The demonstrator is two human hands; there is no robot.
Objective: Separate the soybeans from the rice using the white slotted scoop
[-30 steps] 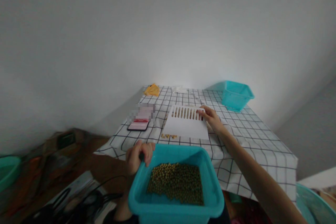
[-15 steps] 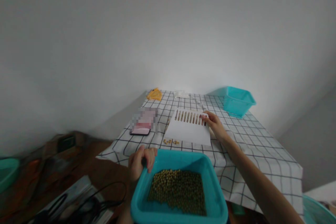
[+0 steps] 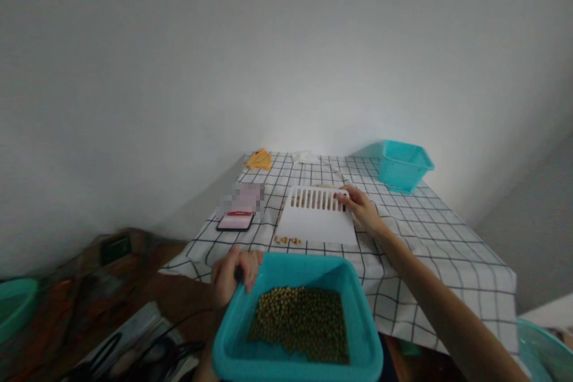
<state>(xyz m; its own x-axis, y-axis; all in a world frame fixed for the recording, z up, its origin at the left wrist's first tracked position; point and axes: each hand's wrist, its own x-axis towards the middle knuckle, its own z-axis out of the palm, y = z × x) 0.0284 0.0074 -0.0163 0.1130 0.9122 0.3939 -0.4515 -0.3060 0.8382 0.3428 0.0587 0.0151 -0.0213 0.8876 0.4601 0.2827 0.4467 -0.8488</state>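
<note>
My left hand (image 3: 236, 274) is closed at the far left corner of a turquoise plastic basin (image 3: 298, 261), its fingers over the rim. A small dark spot shows between those fingers; I cannot make out what it is. Many round greenish-yellow beans or seeds (image 3: 304, 322) cover the basin's floor. On the table, my right hand (image 3: 358, 206) grips the far right corner of a white plastic board (image 3: 316, 225) with a row of slots along its far end. The thumb lies over the rightmost slots. Several small yellowish pieces (image 3: 286, 240) lie by the board's near left corner.
A checked cloth (image 3: 430, 239) covers the table. Left of the board lies a phone (image 3: 236, 221). Farther back are a yellow cloth-like item (image 3: 259, 159), a crumpled white item (image 3: 305, 157) and a turquoise basket (image 3: 403, 167). Dark cables (image 3: 156, 352) lie at lower left.
The view has shifted slightly, so most things sit a little farther left. Both hands keep their holds, and the basin's contents look the same.
</note>
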